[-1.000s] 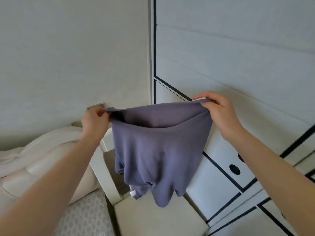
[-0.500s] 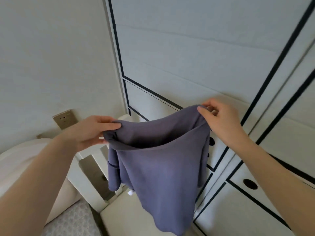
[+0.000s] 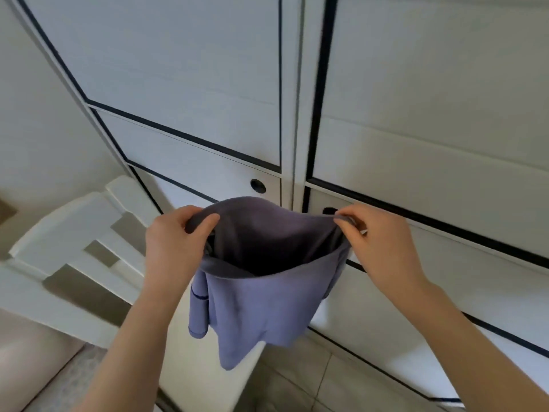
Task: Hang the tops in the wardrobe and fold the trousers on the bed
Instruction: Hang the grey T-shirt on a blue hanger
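A purple top point(image 3: 261, 304) hangs in the air in front of the white wardrobe point(image 3: 190, 84), whose doors are closed. My left hand point(image 3: 172, 245) grips one side of its open hem and my right hand point(image 3: 383, 248) pinches the other side. The opening gapes between my hands, showing the dark inside. The rest of the top, with one sleeve on the left, droops below. No hanger, trousers or bed surface is in view.
A white chair point(image 3: 68, 257) stands at the left, close to the wardrobe. Round black pull holes point(image 3: 258, 185) sit in the door panels just behind the top. Tiled floor point(image 3: 297, 385) shows below, and a bare wall point(image 3: 35, 120) fills the left.
The view has swung right to face the wardrobe doors squarely. Both hands, still holding the top, have come lower and nearer the doors' centre seam.
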`<state>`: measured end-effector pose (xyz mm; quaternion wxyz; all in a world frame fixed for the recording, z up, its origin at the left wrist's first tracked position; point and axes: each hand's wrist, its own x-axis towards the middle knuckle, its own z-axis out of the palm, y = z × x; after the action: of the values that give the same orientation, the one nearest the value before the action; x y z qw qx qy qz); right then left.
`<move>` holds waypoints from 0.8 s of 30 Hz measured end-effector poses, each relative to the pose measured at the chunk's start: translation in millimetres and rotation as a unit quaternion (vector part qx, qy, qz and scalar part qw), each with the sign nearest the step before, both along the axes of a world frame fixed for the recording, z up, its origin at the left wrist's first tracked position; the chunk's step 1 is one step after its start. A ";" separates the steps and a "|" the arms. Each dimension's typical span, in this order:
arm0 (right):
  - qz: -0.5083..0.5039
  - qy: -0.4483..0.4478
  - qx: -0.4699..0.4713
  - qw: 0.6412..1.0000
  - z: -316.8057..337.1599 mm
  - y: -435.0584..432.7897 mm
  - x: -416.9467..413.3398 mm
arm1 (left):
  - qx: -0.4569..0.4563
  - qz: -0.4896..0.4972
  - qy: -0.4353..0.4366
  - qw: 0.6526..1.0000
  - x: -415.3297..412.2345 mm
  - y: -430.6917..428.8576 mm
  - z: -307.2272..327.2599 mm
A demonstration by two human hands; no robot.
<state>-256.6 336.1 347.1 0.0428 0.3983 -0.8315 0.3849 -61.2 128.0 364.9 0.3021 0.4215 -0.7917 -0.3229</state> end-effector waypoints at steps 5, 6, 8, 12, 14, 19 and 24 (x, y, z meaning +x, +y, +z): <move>-0.047 -0.005 -0.010 0.999 -11.4 98.2 -12.4 | -0.027 0.020 0.016 0.999 -29.6 88.8 -16.7; -0.056 -0.007 -0.011 0.998 -13.1 119.2 -15.2 | -0.038 0.023 0.020 0.999 -36.4 106.5 -20.7; -0.072 -0.007 -0.013 0.997 -16.8 162.5 -21.1 | -0.057 0.019 0.028 0.998 -52.1 143.0 -27.4; -0.113 -0.008 -0.014 0.993 -22.4 244.1 -31.4 | -0.059 0.002 0.043 0.997 -84.8 209.3 -39.6; -0.134 -0.008 -0.008 0.991 -24.3 278.5 -35.1 | -0.052 -0.022 0.043 0.997 -99.5 238.6 -43.7; -0.200 -0.011 0.013 0.980 -24.4 345.9 -40.8 | -0.020 -0.094 0.029 0.995 -129.4 300.8 -51.0; -0.280 0.003 0.048 0.959 -23.5 388.7 -46.6 | 0.027 -0.183 -0.013 0.983 -155.8 346.9 -63.0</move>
<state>-303.2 724.7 323.6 0.1325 0.1521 -0.9270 0.3161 -217.0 474.8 301.9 0.2163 0.2814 -0.8505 -0.3882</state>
